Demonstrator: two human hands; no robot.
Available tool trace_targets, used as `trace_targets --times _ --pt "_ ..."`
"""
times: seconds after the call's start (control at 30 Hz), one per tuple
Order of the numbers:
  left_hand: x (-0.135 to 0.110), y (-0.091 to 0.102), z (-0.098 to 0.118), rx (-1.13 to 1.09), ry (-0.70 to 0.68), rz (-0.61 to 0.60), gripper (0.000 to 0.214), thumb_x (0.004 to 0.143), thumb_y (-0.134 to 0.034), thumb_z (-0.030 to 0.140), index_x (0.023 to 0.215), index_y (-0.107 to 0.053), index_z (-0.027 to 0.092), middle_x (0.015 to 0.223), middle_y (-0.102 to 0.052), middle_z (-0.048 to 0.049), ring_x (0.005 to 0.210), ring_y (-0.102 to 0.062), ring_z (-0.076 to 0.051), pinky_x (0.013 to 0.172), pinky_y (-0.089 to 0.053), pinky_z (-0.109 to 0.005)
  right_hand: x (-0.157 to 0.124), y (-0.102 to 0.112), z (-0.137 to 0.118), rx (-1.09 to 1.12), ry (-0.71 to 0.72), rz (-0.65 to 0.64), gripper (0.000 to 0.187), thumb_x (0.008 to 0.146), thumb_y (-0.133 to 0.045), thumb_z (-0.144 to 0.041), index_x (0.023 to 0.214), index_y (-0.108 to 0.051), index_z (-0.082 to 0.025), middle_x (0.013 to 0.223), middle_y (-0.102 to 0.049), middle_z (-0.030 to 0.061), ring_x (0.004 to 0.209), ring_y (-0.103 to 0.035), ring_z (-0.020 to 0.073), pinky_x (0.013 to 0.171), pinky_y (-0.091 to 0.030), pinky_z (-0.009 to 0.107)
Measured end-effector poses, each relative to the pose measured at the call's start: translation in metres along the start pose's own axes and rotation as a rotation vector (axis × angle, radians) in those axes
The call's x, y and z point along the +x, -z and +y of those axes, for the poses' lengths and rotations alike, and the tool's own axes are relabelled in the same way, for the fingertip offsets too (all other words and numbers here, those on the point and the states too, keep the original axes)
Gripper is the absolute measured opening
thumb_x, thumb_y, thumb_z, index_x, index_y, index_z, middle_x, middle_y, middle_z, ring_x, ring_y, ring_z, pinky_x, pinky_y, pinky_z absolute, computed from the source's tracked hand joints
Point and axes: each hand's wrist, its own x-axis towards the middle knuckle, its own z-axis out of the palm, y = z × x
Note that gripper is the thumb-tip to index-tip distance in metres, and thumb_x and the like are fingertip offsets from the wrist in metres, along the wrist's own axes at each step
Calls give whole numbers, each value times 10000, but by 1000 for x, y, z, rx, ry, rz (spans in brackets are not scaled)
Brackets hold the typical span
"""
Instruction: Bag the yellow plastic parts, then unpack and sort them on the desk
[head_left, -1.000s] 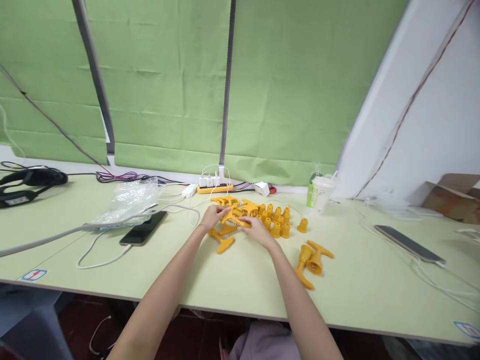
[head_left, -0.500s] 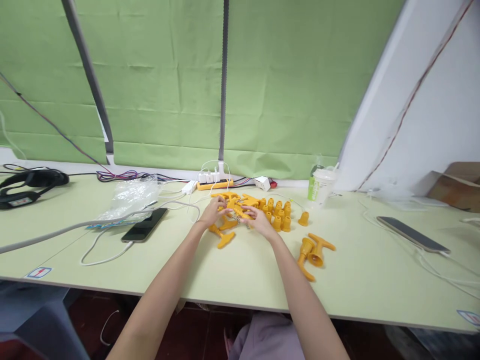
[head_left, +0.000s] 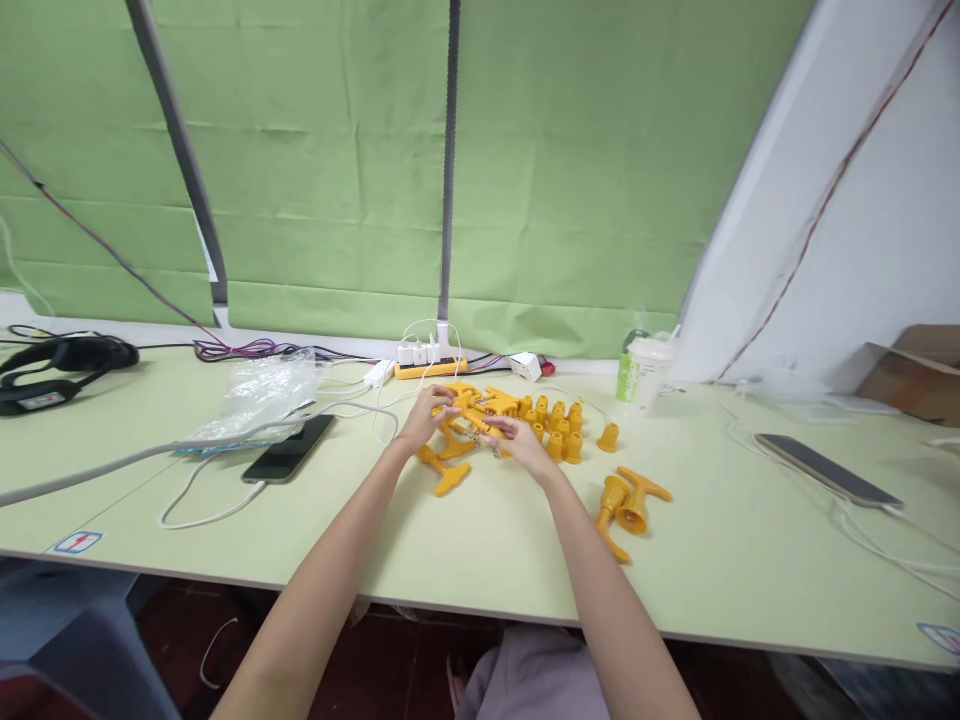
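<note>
Between my two hands a yellow T-shaped handle with a ridged shaft slants down to the right, above a pile of similar pieces. My left hand has its fingers curled at the upper end of this handle. At the lower end, my right hand pinches the shaft between thumb and fingers. Small metal chains hang or lie just under it. Another yellow T-handle lies on the table below my left hand. Yellow cup-shaped caps stand in rows right beside my right hand.
Two yellow handles with caps fitted lie at the right, near a single cap. A phone and a plastic bag are on the left. Behind are a power strip and a drink cup; another phone lies far right.
My left hand has shifted slightly left and up, and its fingers have moved at the handle's end. My right hand stays nearly in place on the shaft.
</note>
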Motion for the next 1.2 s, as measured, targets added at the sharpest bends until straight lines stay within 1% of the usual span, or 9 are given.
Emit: trace_targets --times 0.17,0.23,0.3,0.5,0.63,0.73,0.87,0.97,1.2 --pt "5 14 -9 -146 237 223 415 797 -463 566 732 -588 176 838 -594 -55 856 -562 -196 833 -453 -334 0 8 -7 58 62 176 381 636 -726 -360 984 -697 -208 1080 -688 73 1021 -622 228 977 -437 407" --pt "10 22 -15 -262 315 335 480 806 -393 618 773 -568 173 809 -600 -53 846 -571 -195 814 -467 -341 -5 19 -13 146 121 294 401 684 -681 -441 1007 -682 -203 1085 -682 78 988 -638 220 954 -453 387" --pt "20 27 -20 -369 369 345 524 804 -355 651 816 -557 168 833 -609 -65 855 -583 -200 785 -487 -347 -13 36 -18 217 171 393 432 699 -662 -489 1017 -668 -197 1102 -671 84 993 -637 217 951 -452 372" --pt "87 12 -39 -195 336 4 524 751 -455 654 892 -604 171 1029 -641 -107 972 -581 -248 812 -486 -347 -54 96 -18 52 89 448 458 698 -649 -561 980 -687 -202 1120 -667 91 1101 -573 245 978 -422 386" --pt "136 -22 -56 217 252 -232 416 784 -439 567 719 -611 194 869 -671 -96 960 -586 -278 860 -447 -368 -71 126 2 -15 -26 422 471 677 -654 -582 938 -690 -192 1014 -690 92 995 -608 253 903 -459 391" --pt "152 -52 -66 435 277 -276 354 780 -471 485 613 -564 186 805 -647 -117 954 -582 -315 877 -417 -441 -75 142 18 -76 -65 428 445 656 -666 -570 896 -686 -196 963 -680 89 934 -610 246 844 -474 376" --pt "149 -84 -74 481 315 -203 266 777 -494 416 745 -594 173 1019 -601 -176 1101 -486 -378 881 -377 -533 -73 151 28 -323 -19 426 306 677 -656 -485 837 -709 -230 963 -641 70 919 -576 230 833 -453 361" --pt "139 -91 -74 537 271 -165 292 837 -427 395 914 -607 179 1148 -539 -180 1154 -441 -352 923 -348 -521 -70 149 28 -490 1 415 272 728 -607 -444 887 -700 -244 869 -613 41 828 -567 200 788 -442 334" --pt "102 -57 -57 434 138 -104 356 873 -362 444 935 -629 219 1128 -556 -102 1115 -466 -270 975 -351 -420 -56 135 25 -885 -130 406 182 818 -528 -354 952 -618 -270 793 -600 -3 753 -570 167 685 -376 279"
